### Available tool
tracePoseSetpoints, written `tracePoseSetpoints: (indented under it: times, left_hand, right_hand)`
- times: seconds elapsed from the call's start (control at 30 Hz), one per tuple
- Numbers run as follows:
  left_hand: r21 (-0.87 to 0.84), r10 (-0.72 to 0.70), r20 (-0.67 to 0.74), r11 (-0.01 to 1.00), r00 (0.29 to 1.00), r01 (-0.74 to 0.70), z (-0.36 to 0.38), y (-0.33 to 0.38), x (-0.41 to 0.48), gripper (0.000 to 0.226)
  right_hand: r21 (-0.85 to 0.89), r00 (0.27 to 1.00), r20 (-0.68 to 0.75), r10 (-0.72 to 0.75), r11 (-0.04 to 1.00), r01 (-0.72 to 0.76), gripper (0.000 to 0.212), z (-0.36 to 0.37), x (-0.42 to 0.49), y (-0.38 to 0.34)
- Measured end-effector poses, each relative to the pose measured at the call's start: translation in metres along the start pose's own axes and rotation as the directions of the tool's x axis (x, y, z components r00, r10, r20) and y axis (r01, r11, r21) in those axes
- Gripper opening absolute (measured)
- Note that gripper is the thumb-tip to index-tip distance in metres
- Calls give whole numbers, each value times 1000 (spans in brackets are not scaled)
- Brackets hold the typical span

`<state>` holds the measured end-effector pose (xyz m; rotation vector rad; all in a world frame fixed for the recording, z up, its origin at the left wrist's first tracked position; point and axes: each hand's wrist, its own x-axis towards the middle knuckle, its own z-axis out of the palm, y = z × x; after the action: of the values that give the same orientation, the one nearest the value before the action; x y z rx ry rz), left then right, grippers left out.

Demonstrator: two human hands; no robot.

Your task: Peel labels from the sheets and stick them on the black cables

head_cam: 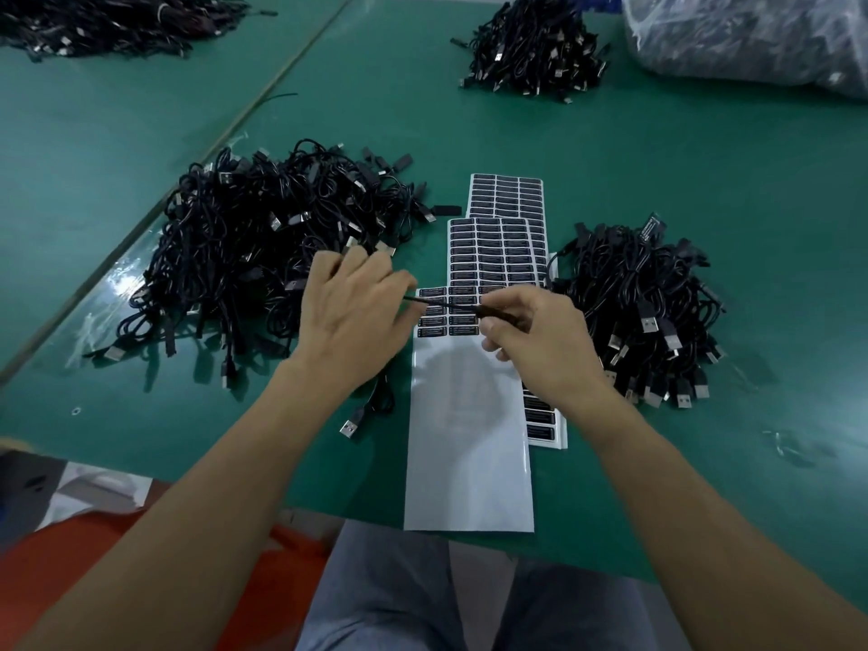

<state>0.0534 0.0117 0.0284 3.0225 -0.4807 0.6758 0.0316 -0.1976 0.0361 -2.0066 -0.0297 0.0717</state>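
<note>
The fingers (400,280) of the left hand (357,317) are curled at the tips and pinch one end of a thin black cable (441,304), while the other fingers of this hand are spread loosely. The right hand (540,343) pinches the same cable at its other end with curled fingers (501,306). The view is blurred there, so I cannot tell if a label is also between them. The cable is stretched between both hands in the middle of the frame, just above the nearest label sheet (469,439), whose lower part is bare white backing. More sheets (502,246) lie behind it. A big pile of cables (253,256) lies at the left and a smaller pile (648,307) at the right, on the green table (704,180).
</note>
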Motion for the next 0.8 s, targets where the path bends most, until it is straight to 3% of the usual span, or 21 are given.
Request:
tracePoseSetpoints:
  times: [0.1, 0.2, 0.3, 0.43, 0.53, 0.67, 0.8]
  left_hand:
    - [66, -2, 244, 998, 970, -15, 3, 5, -2, 61]
    - [-126, 133, 355, 988, 925, -94, 1, 15, 2, 82]
    - [-476, 182, 359, 880, 915, 12, -5, 24, 8, 55]
    - [-618, 150, 452, 764, 879, 187, 1, 24, 12, 32]
    - [-673, 85, 427, 694, 900, 254, 5, 24, 9, 27]
    - [-619, -53, 386, 726, 921, 301, 14, 31, 0, 23]
    - [-614, -119, 353, 719, 928, 326, 20, 37, -4, 20]
  right_hand:
    - [-1, 998, -56, -20, 1000, 20, 26, 1, 0, 3]
    - [25, 997, -46, -65, 997, 66, 38, 5, 0, 5]
    - [81, 989, -57, -134, 987, 138, 37, 10, -2, 4]
    - [95, 985, -97, -140, 984, 150, 30, 10, -1, 5]
    - [-24, 988, -143, -51, 999, 48, 25, 11, 0, 4]
    - [-322, 986, -165, 19, 944, -72, 40, 14, -1, 2]
    - [-311, 983, -178, 48, 945, -102, 47, 24, 1, -5]
